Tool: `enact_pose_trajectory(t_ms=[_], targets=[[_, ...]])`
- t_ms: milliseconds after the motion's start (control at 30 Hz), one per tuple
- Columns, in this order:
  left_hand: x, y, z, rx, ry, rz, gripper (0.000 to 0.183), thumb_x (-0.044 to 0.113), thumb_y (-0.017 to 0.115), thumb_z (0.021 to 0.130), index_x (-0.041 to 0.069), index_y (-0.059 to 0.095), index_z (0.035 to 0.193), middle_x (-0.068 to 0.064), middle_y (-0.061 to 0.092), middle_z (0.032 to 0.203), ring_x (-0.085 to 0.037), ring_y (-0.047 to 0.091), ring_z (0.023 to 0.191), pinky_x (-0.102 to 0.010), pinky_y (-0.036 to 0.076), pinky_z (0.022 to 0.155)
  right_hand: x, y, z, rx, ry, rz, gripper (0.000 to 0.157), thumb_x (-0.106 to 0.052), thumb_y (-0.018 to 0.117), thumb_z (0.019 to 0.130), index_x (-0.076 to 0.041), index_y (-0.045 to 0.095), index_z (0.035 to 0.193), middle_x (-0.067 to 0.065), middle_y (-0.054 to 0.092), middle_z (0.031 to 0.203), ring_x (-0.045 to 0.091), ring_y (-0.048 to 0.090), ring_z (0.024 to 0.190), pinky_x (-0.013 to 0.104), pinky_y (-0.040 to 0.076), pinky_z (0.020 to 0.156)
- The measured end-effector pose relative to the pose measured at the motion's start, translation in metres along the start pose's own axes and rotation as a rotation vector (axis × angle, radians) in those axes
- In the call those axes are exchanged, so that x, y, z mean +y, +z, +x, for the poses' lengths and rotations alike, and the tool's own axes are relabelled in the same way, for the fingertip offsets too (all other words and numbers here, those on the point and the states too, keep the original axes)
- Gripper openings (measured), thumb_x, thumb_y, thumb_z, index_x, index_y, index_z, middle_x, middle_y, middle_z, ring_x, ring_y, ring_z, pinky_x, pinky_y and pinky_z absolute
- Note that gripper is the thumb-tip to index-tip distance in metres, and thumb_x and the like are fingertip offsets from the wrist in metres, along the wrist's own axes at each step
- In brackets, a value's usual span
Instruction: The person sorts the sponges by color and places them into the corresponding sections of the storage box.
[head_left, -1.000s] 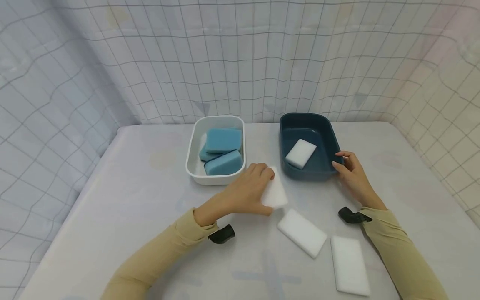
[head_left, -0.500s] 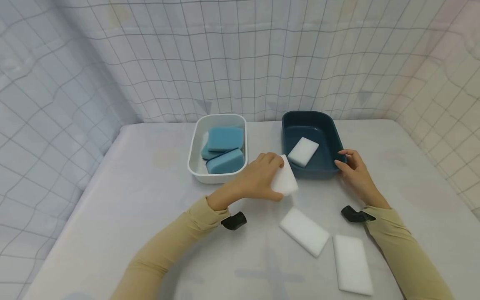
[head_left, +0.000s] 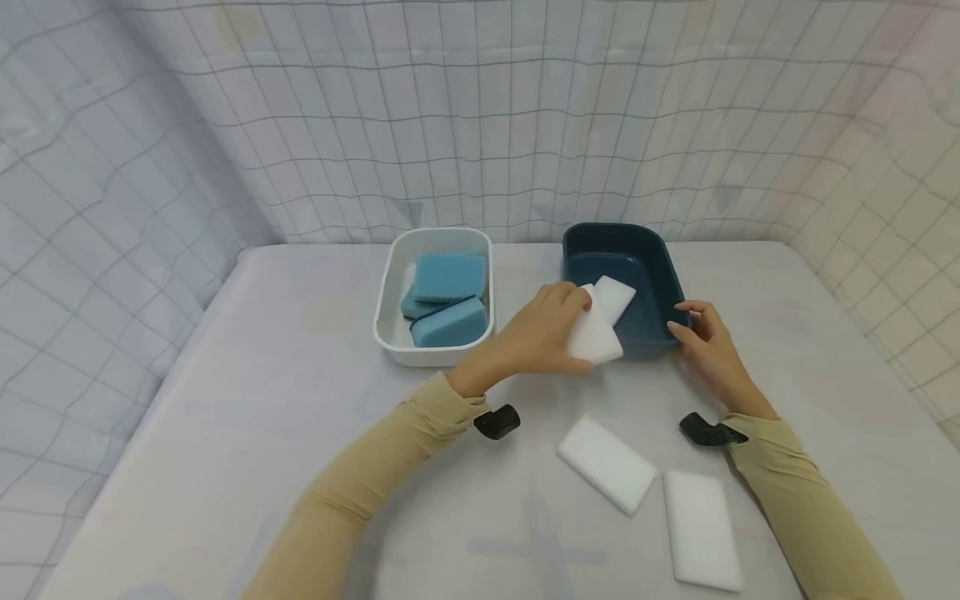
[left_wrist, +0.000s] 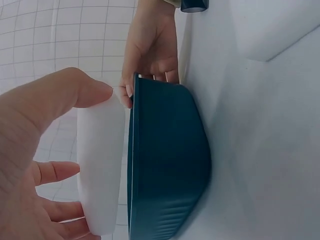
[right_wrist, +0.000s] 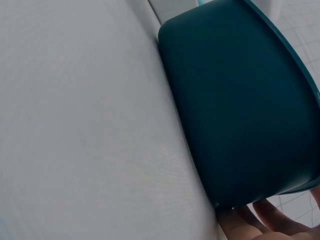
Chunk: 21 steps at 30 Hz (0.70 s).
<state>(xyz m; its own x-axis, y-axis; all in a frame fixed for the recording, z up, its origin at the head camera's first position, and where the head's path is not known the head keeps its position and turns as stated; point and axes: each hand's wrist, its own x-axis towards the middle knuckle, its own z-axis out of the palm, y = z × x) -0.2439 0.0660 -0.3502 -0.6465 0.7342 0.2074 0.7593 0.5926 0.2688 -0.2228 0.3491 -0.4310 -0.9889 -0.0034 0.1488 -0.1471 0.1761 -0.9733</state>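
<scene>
My left hand (head_left: 543, 333) grips a white sponge block (head_left: 596, 335) at the near left edge of the dark teal bin (head_left: 660, 287). In the left wrist view that sponge (left_wrist: 100, 165) is pinched between thumb and fingers, raised beside the bin wall (left_wrist: 167, 150). Another white sponge (head_left: 615, 297) lies inside the bin, partly hidden by the held one. My right hand (head_left: 716, 367) holds the bin's near right corner, thumb and forefinger at the rim. In the right wrist view its fingers (right_wrist: 275, 220) touch the bin's end.
A white bin (head_left: 401, 356) with several blue sponges (head_left: 450, 277) stands left of the teal one. Two white sponges lie on the table: an angled sponge (head_left: 607, 464) and a sponge nearer the right forearm (head_left: 701, 529). A gridded curtain (head_left: 480, 125) hangs behind.
My left hand has carried the white sponge right and away from me, from the table in front to the teal bin's near left edge. My right hand stays at the bin's corner.
</scene>
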Motion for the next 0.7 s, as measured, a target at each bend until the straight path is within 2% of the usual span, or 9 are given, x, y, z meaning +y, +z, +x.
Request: enact_pose_trajectory(t_ms=[167,300,500,700], targets=[[0.0,0.003,0.009,0.03,0.008,0.007,0.063,0.036,0.072,0.074,0.006,0.042,0.12,-0.012,0.047,0.121,-0.024,0.045,0.108,-0.032,0.046,0.088,0.0,0.0,0.0,-0.001,0.009,-0.021,0.025,-0.017,0.052,0.096,-0.026,0.043,0.118,-0.006,0.042,0.104,0.006,0.041,0.08,0.016,0.036,0.062],[0.0,0.004,0.017,0.03,-0.003,-0.041,0.061,0.035,0.072,0.075,0.006,0.042,0.12,-0.011,0.047,0.123,-0.023,0.044,0.107,-0.032,0.044,0.088,-0.001,0.0,-0.001,-0.002,0.024,-0.025,0.025,-0.019,0.051,0.096,-0.028,0.043,0.117,-0.007,0.041,0.105,0.006,0.04,0.082,0.015,0.036,0.063],[0.0,0.005,0.029,0.001,-0.064,-0.117,0.062,0.033,0.072,0.076,0.007,0.041,0.123,-0.011,0.041,0.132,-0.026,0.04,0.117,-0.033,0.044,0.093,-0.003,0.0,-0.001,-0.003,0.022,0.007,0.025,-0.017,0.051,0.096,-0.027,0.043,0.117,-0.005,0.04,0.103,0.007,0.038,0.077,0.016,0.035,0.06],[0.0,0.007,0.038,-0.025,-0.1,-0.165,0.062,0.03,0.072,0.075,0.006,0.042,0.124,-0.012,0.039,0.135,-0.029,0.035,0.125,-0.036,0.043,0.098,-0.001,0.0,-0.001,-0.002,0.021,-0.005,0.025,-0.017,0.051,0.096,-0.028,0.043,0.117,-0.006,0.04,0.105,0.006,0.039,0.076,0.015,0.035,0.06]])
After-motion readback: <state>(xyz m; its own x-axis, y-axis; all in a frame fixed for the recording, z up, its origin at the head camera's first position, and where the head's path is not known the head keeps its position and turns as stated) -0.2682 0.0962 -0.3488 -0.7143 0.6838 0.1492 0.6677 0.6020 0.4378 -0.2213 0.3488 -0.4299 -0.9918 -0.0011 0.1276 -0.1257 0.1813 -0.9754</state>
